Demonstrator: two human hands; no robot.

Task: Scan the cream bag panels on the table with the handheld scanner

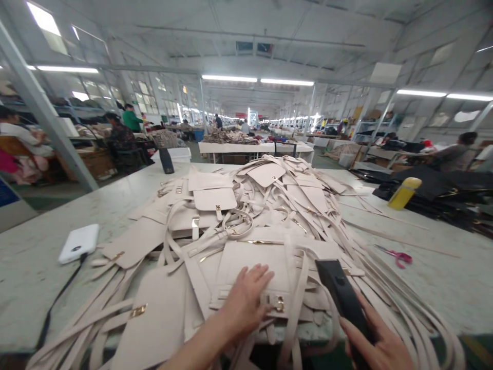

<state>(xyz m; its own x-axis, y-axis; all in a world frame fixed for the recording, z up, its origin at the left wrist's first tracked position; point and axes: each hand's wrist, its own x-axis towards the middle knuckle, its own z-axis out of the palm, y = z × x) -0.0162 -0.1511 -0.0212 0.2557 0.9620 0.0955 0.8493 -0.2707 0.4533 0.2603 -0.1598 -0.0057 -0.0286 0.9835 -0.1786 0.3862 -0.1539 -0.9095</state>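
Note:
My left hand (248,295) lies with fingers stretched out on a beige bag piece (254,262), near its gold clasp (279,304). In my right hand (377,334) is a black handheld tool (341,288) shaped like a hair clipper, its wide end pointing up and away from me. Under and around both hands spreads a heap of beige bag parts (269,205), with flaps, long straps and gold hardware. A flap piece (154,308) with a gold clasp lies left of my left hand. Long straps (400,308) hang over the front edge at right.
On the pale table (119,205) are a white power bank (79,243) with a black cable, a dark bottle (166,160), pink-handled scissors (398,256) and a yellow bottle (404,193). Black material (439,190) is piled at right. Several people sit or stand at other tables beyond.

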